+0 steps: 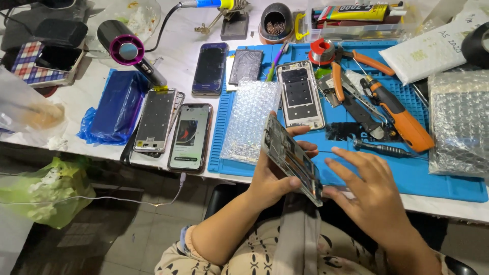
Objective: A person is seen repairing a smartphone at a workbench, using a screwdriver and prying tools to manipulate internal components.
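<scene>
I have my left hand (275, 175) wrapped around an opened phone frame (291, 158), thumb across its lower edge and fingers curled behind, so the frame stands tilted on edge just in front of the near rim of the blue repair mat (448, 186). My right hand (369, 191) is spread flat with fingers splayed; its thumb side meets the frame's lower corner, but it clasps nothing.

Everything else I place from that mat. On its left part lies a sheet of bubble wrap (249, 119), and beside that a second bare phone chassis (300, 94) lying flat. Toward the mat's right lie orange-handled pliers (356, 63), an orange-and-black electric screwdriver (400, 114) and a slim black screwdriver (382, 149). A spool of solder wire (322, 51) sits near the mat's far edge.

Left of the mat, on the white table (178, 46), a lit smartphone (191, 136) lies just beside a stripped grey phone frame (156, 119); a dark phone (210, 67) lies beyond them. Farther left are a blue plastic bag (114, 109) and a black-and-magenta hair dryer (127, 51).
</scene>
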